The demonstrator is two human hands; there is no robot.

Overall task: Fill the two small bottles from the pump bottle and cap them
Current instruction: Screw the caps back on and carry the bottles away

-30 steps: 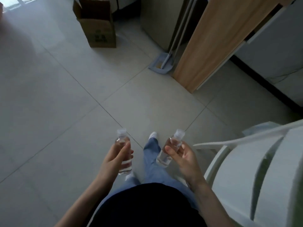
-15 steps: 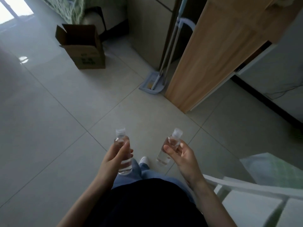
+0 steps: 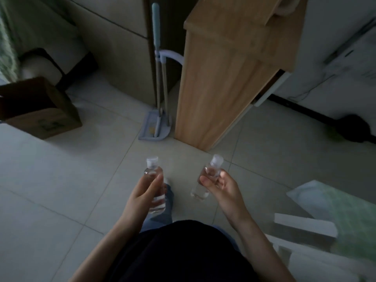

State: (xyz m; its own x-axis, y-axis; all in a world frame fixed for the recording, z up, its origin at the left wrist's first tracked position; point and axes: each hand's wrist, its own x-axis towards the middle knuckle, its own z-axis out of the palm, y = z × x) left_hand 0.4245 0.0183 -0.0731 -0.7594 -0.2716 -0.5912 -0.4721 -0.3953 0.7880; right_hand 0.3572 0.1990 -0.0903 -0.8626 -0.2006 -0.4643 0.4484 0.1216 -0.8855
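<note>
Filling and capping look finished; now a carry (my judgement).
Over the last second the grips are unchanged: left hand (image 3: 144, 192) wrapped round the left small bottle (image 3: 151, 171), right hand (image 3: 221, 188) pinching the right small bottle (image 3: 211, 170) between thumb and fingers. The view has swung toward the wooden cabinet (image 3: 223, 78) and flat mop (image 3: 155, 129). Both caps are on. Fill levels are unreadable in the dim light, and the pump bottle is out of view.
</note>
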